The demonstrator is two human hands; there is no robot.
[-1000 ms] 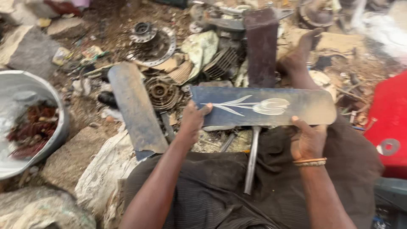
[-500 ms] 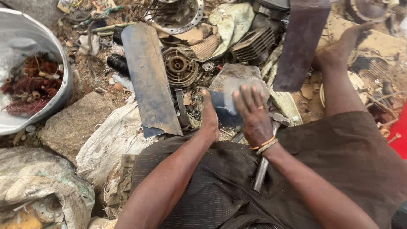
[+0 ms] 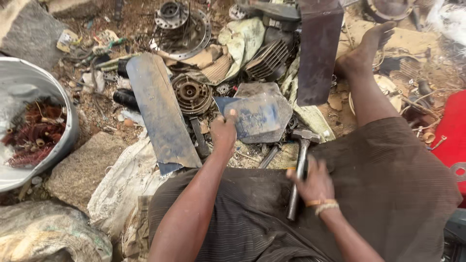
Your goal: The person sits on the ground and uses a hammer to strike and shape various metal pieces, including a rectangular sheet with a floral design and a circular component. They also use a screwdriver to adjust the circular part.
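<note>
The folded blade (image 3: 259, 118), blue-grey metal, lies on the scrap ahead of the person's lap. The left hand (image 3: 223, 132) grips its near-left edge, thumb on top. The right hand (image 3: 314, 183), blurred, rests on the hammer (image 3: 300, 165) handle across the lap; whether it is closed around it, I cannot tell. A second blade (image 3: 160, 111) lies just left, a dark one (image 3: 318, 51) stands behind. A metal basin (image 3: 70, 131) of red wire sits far left.
</note>
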